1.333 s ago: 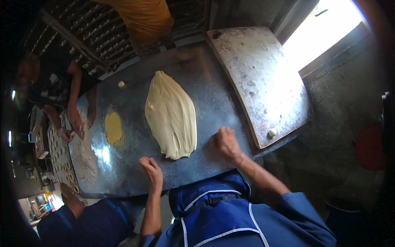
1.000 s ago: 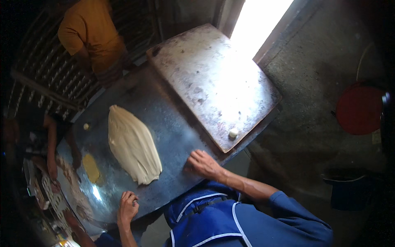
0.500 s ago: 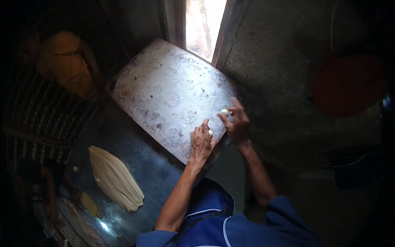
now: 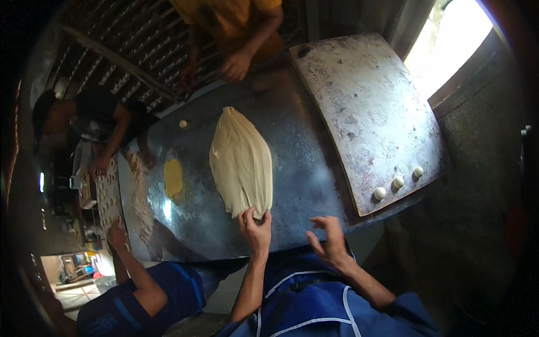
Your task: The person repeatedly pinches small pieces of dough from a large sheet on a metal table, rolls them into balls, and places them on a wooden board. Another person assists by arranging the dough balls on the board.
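Pinching at the near tip of the dough, my left hand [image 4: 256,229] had its fingertips [image 4: 251,213] laid on the pale, stretched sheet of dough [image 4: 241,163], thumb and fingers closed narrowly over that edge. My right hand [image 4: 331,240] hung just off the near edge of the table [image 4: 303,185], touching nothing, its grip wide with the fingers spread and curled.

I saw the dough lying long and leaf-shaped on the dark metal table, its far tip pointing away from me and its near end under my left hand. Left of it sat a small yellow patch [image 4: 173,177] on the metal, and beyond that a tiny dough ball [image 4: 183,123]. Further left ran a floury strip [image 4: 140,196].

To the right of the dough, a worn, pale board [image 4: 359,106] rested on the table, tilted across its corner. Three small white dough balls [image 4: 397,182] sat in a row near the board's near edge, well apart from my right hand.

Across the table a person in a yellow shirt [image 4: 230,22] leaned on the far edge with one hand [image 4: 236,64]. At the left, a person in dark clothes [image 4: 95,121] bent over a tray of small rounds [image 4: 106,196], and another person in blue [image 4: 140,297] reached an arm toward it.
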Demonstrator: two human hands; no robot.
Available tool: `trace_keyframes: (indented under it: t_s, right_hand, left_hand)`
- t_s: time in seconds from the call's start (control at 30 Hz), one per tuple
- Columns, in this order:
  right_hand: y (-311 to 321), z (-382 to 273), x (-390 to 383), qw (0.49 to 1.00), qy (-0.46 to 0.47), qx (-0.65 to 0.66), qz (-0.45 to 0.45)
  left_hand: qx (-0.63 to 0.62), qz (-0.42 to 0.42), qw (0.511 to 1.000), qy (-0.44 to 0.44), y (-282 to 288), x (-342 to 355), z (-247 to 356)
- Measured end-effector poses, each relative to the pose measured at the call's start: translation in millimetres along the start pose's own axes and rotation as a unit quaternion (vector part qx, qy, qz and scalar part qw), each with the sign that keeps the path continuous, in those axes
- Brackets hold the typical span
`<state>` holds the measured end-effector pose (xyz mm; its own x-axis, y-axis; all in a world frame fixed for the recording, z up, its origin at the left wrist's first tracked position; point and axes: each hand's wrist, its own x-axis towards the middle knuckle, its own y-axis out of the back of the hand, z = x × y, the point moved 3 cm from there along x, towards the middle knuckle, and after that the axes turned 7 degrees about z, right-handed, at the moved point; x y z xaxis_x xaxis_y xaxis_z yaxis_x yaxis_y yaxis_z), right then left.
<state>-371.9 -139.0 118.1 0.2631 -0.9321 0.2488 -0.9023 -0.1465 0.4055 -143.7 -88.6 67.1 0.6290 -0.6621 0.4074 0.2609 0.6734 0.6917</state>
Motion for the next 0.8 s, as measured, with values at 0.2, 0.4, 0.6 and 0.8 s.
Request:
trace_keyframes:
  t_s: [0.2, 0.4, 0.6, 0.8]
  right_hand:
    - [-145, 30, 19, 0.760, -0.435, 0.399, -0.273]
    - [-133, 4, 6, 0.944, -0.142, -0.018, -0.297]
    - [-88, -77, -20, 0.943, 0.078, -0.043, -0.321]
    - [-89, -109, 38, 0.866, -0.067, 0.281, -0.409]
  left_hand:
    - [-0.114, -0.046, 0.990, 0.068, 29, -10, 13]
    - [-0.238, -0.295, 0.826, 0.417, 83, -42, -30]
    - [-0.766, -0.347, 0.139, 0.523, -27, -40, -44]
    - [-0.481, -0.300, 0.721, 0.399, 17, -60, -43]
